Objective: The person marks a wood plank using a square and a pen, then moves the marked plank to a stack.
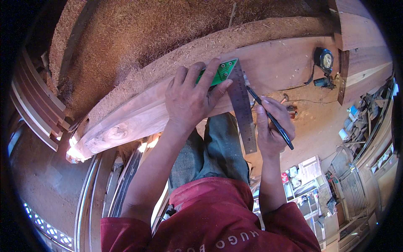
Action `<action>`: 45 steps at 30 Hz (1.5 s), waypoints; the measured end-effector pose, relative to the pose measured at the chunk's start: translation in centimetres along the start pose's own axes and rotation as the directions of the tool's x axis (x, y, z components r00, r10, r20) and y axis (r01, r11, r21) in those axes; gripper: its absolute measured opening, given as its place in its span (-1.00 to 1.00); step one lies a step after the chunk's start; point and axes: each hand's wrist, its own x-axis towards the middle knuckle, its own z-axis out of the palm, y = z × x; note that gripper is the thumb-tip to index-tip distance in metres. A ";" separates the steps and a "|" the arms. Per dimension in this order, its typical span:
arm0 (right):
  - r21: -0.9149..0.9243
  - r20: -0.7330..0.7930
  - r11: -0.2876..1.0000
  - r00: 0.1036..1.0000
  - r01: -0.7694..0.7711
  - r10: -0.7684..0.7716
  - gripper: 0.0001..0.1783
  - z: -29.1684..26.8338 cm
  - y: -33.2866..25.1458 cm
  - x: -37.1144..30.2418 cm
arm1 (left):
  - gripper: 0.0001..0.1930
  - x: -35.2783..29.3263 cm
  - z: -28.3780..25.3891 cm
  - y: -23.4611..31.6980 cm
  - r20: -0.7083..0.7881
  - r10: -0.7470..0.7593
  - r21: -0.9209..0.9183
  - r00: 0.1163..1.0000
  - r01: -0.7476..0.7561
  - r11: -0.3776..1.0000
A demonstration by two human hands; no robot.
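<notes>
My left hand (189,93) grips the green handle of a try square (242,107) set across a long wooden board (281,56). Its fingers wrap over the handle, and the steel blade reaches past the board's near edge toward my legs. In my right hand (275,126) is a slim black pen (273,119), pinched between thumb and fingers. The pen's tip points up and left, close beside the blade's right edge at the board. Whether the tip touches the wood I cannot tell.
A black tape measure (323,60) lies toward the board's right end. Sawdust (168,29) heaps behind the board. Stacked planks (35,101) stand at the left, more planks (365,54) at the far right. An open compartmented box (308,191) holding small items sits at the lower right.
</notes>
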 end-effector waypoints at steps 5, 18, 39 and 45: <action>0.008 -0.011 1.000 1.000 -0.020 0.020 -0.79 -0.1 -0.2 -0.3 | -0.45 0.0 -0.2 0.1 -0.003 -0.002 0.007 1.000 0.002 1.000; -0.164 0.179 0.984 0.979 -0.071 0.101 -0.81 -4.3 -1.8 -1.9 | -0.48 0.1 -0.4 0.1 0.004 -0.012 0.013 1.000 0.012 1.000; 0.255 -0.087 0.958 0.990 0.134 -0.115 -0.79 -3.9 -5.3 7.1 | -0.60 -3.9 -1.3 -1.9 -0.258 -0.440 -0.542 0.860 0.248 0.803; 0.137 0.527 0.978 0.847 -0.160 0.064 -0.77 0.6 -11.6 4.0 | -0.58 -7.2 -11.3 0.4 -0.412 -0.766 -0.811 0.494 0.184 0.555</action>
